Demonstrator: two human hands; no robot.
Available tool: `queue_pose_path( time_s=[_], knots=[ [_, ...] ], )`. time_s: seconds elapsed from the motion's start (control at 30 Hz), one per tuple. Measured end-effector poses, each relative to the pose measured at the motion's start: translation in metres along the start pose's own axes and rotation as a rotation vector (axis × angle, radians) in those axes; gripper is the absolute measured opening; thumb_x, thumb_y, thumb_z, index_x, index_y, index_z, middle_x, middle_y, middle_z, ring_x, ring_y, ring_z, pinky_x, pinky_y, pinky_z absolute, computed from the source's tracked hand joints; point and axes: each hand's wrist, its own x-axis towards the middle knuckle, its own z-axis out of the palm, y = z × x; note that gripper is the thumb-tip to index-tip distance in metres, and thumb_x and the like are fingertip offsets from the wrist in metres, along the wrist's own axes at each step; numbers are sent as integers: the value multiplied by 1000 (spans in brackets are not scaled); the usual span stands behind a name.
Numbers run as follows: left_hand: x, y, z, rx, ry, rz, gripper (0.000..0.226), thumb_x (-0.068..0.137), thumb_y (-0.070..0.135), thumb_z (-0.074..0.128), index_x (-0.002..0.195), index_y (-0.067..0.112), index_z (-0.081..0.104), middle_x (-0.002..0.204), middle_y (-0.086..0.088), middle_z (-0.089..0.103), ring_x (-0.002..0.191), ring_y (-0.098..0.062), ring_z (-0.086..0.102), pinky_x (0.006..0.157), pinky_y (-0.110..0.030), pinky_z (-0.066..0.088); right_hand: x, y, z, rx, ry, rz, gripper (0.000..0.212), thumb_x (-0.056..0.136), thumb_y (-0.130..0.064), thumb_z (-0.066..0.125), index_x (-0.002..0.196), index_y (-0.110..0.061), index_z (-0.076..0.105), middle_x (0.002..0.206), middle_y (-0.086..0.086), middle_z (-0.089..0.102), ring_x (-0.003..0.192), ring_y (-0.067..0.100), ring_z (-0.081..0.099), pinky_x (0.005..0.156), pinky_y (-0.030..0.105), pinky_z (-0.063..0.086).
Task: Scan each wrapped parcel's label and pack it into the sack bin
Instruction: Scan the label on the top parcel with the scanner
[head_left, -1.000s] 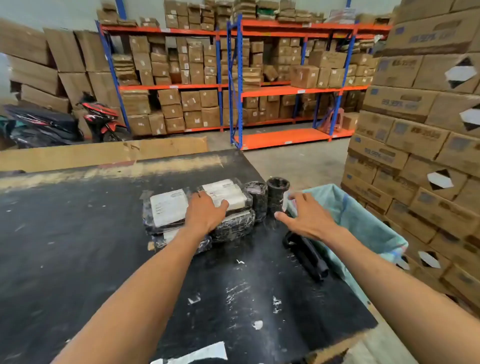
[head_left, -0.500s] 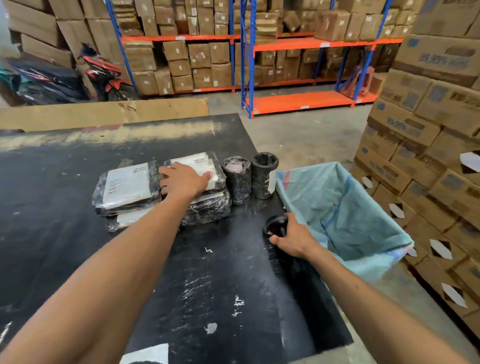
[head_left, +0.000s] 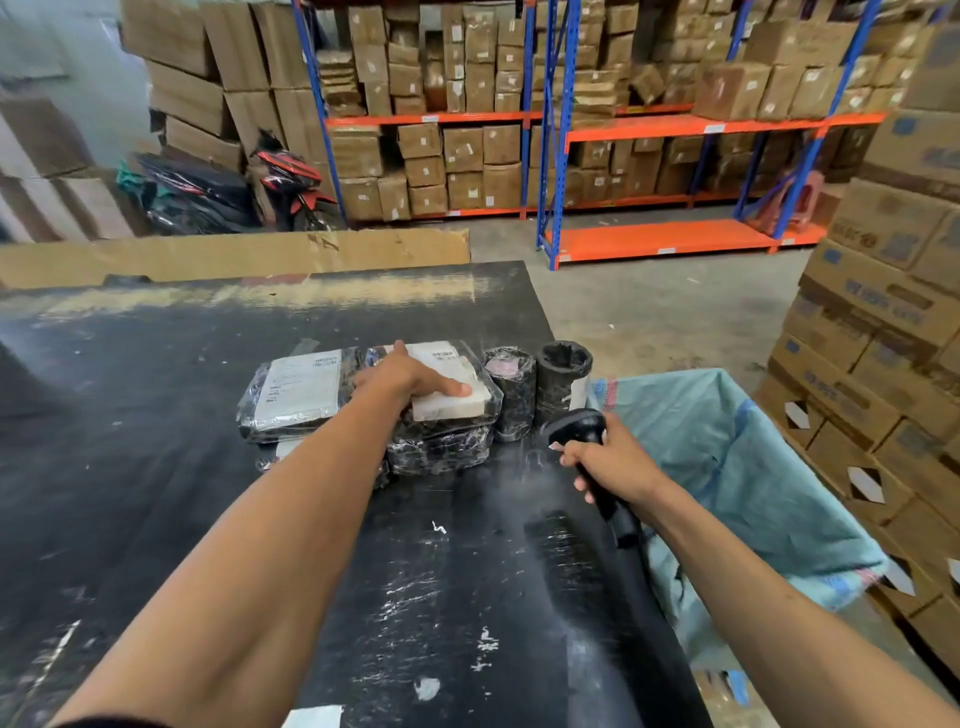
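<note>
Several black-wrapped parcels with white labels lie stacked on the black table (head_left: 156, 519). My left hand (head_left: 410, 376) grips the top right parcel (head_left: 452, 400), fingers curled over its near edge, and the parcel looks tilted. A second labelled parcel (head_left: 298, 389) lies to its left, with more parcels underneath. Two small cylindrical wrapped parcels (head_left: 511, 392) stand upright to the right. My right hand (head_left: 613, 462) is closed around the handle of a black barcode scanner (head_left: 579, 426), whose head points toward the parcels. The light blue sack bin (head_left: 727, 467) hangs open past the table's right edge.
Stacked cardboard boxes (head_left: 883, 364) stand right of the sack. Orange and blue shelving (head_left: 649, 130) full of boxes fills the back. A motorbike (head_left: 291, 182) is parked at the back left. A flat cardboard sheet (head_left: 234, 254) stands behind the table.
My right hand has picked the scanner up off the table and raised it toward the parcels. My left hand has curled its fingers around the top right parcel.
</note>
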Motion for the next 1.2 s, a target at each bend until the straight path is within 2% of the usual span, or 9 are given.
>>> queue_pose_path(
  time_s=[0.13, 0.23, 0.37, 0.43, 0.53, 0.63, 0.77, 0.9, 1.2],
  knots=[
    [-11, -10, 4, -203, -100, 76, 149, 57, 53, 94, 162, 24, -7, 170, -7, 3, 154, -38, 15, 121, -56, 23, 0, -22, 6, 101, 18, -18, 17, 92, 3, 62, 107, -4, 58, 90, 11, 73, 47, 17, 55, 44, 27, 46],
    [-6, -29, 14, -297, 24, 186, 165, 21, 79, 88, 161, 31, 15, 165, -4, 27, 149, -36, 30, 120, -56, 27, 0, -34, 13, 154, 32, -48, 28, 89, 3, 65, 116, 4, 60, 92, 8, 80, 49, 18, 57, 43, 28, 47],
    [-16, -47, 26, -645, 133, 309, 117, 49, 45, 98, 151, 33, 42, 150, -3, 52, 135, -30, 51, 114, -49, 41, -3, -55, 24, 239, 20, -104, 42, 83, -14, 74, 122, -5, 60, 86, 8, 76, 52, 20, 57, 47, 30, 47],
    [-24, -56, 32, -657, 170, 384, 104, 61, 38, 96, 150, 34, 43, 153, -2, 47, 141, -29, 44, 118, -47, 36, -7, -66, 33, 268, 31, -133, 43, 85, -29, 76, 119, -8, 61, 84, 8, 73, 51, 20, 55, 48, 31, 46],
    [-32, -66, 39, -631, 200, 468, 98, 63, 52, 92, 147, 44, 42, 158, -7, 37, 145, -31, 37, 119, -46, 33, -15, -80, 45, 240, 33, -186, 46, 93, -47, 72, 123, -14, 60, 82, 7, 72, 51, 20, 55, 47, 31, 47],
    [-41, -75, 41, -652, 254, 537, 86, 66, 55, 89, 142, 46, 48, 152, -5, 44, 141, -25, 42, 116, -41, 35, -27, -90, 58, 150, 44, -242, 48, 95, -56, 67, 126, -20, 58, 81, 5, 71, 52, 20, 56, 45, 29, 47],
    [-54, -88, 40, -702, 268, 574, 75, 69, 49, 89, 134, 56, 53, 145, 1, 48, 132, -15, 46, 113, -35, 37, -39, -97, 73, 79, 96, -283, 50, 95, -59, 67, 128, -24, 54, 88, 12, 73, 53, 21, 60, 47, 31, 50],
    [-60, -102, 35, -706, 291, 595, 75, 64, 55, 90, 129, 62, 54, 136, 3, 53, 126, -15, 52, 113, -39, 42, -47, -102, 84, 38, 131, -281, 51, 94, -60, 66, 128, -24, 52, 85, 10, 72, 52, 20, 61, 47, 30, 51],
    [-76, -122, 18, -795, 347, 621, 68, 70, 38, 92, 128, 50, 59, 127, 1, 49, 118, -14, 49, 106, -35, 43, -61, -114, 106, 31, 120, -298, 45, 95, -56, 65, 125, -25, 51, 80, 8, 70, 50, 22, 59, 47, 31, 50]
  ],
)
